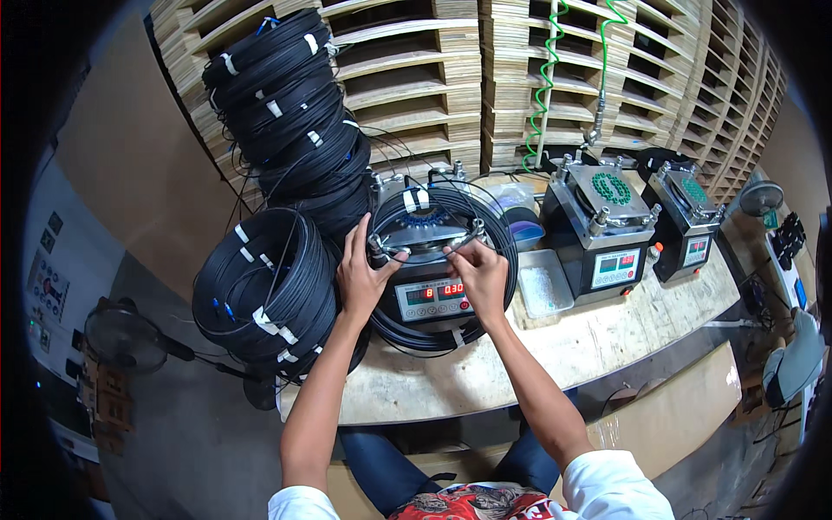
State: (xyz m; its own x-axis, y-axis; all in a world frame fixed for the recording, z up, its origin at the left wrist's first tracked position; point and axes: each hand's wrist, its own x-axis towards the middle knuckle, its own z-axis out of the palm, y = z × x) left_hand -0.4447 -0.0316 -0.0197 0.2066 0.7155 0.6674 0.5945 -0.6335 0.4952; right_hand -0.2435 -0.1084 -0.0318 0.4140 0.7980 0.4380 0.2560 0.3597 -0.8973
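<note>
Stacked wooden pallets (485, 78) backed a plywood bench (555, 347). Both hands, left hand (364, 273) and right hand (478, 276), pinched small fittings atop the black machine (426, 260). A cable coil (442, 269) ringed it; more coils (264, 290) lay at nine o'clock.

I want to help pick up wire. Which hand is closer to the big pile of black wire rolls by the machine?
The left hand. It rests on the left front corner of the black machine with red digits, right beside the pile of black cable coils with white tape. The right hand sits farther away.
</note>
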